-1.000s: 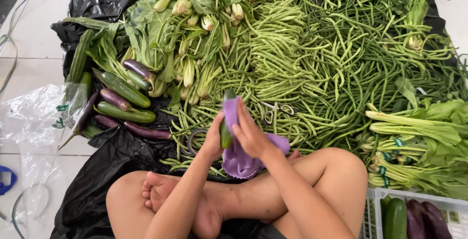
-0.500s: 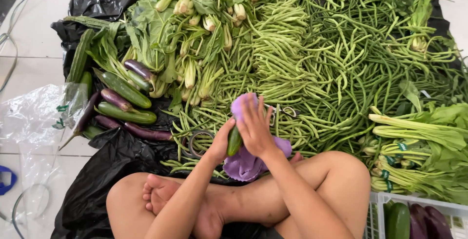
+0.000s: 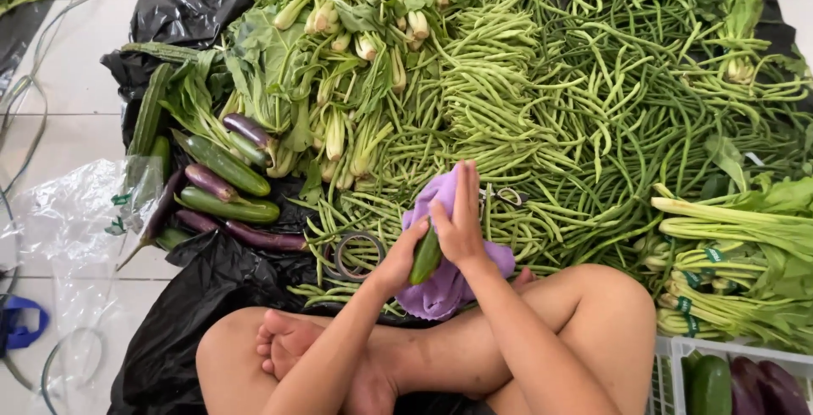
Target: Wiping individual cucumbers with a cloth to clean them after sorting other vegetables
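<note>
Item: cucumber (image 3: 426,256), small, dark green, held upright above crossed legs, lower end pinched in left hand (image 3: 405,256). Left grip: narrow, thumb and fingers closed round the cucumber.
Right hand (image 3: 461,222): flat, fingers straight, pressing purple cloth (image 3: 447,275) against the cucumber's far side; cloth draped down behind, loose end resting near the knee. Right grip: shallow, palm hold on cloth only.
Surroundings: long beans (image 3: 550,118) heaped just ahead on black sheet (image 3: 212,288); cucumbers and eggplants (image 3: 224,186) to the left; leafy greens (image 3: 339,51) behind; banded greens (image 3: 737,246) to the right; white crate (image 3: 669,364) at lower right; roll of tape (image 3: 360,254) just beside the left wrist.

Risks, as judged:
- Slip from the pinch if skin is wet; fall onto legs or beans likely.
- Cloth sliding off, held by flat palm alone.
- Bruising or snapping if pressed too hard against so light a hold.
- Loose cloth end snagging beans and dragging them.
</note>
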